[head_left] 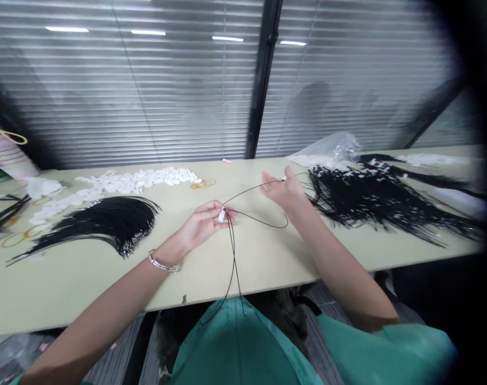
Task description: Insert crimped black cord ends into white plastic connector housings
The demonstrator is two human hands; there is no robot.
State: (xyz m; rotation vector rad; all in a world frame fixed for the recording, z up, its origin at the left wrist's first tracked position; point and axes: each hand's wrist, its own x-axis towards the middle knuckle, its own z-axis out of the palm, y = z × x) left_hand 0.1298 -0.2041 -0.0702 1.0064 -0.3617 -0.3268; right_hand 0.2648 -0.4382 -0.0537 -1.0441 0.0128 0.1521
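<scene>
My left hand [205,222] pinches a small white piece [221,215] together with thin black cords. Two cord ends [233,256] hang below it, crossing over the table edge and my green clothing. A loop of black cord [263,223] curves out to the right. Another stretch of cord [247,190] runs up to my right hand [281,190], where a tiny white bit [284,178] shows by the fingers. My right fingers are partly extended, with the cord across them; the exact grip is hard to see.
A bundle of black cords [107,219] with silvery ends lies at left, below a spread of small white pieces [139,179]. Rubber bands [203,183] lie beside it. A large heap of black cords [359,195] and a clear plastic bag [331,152] are at right.
</scene>
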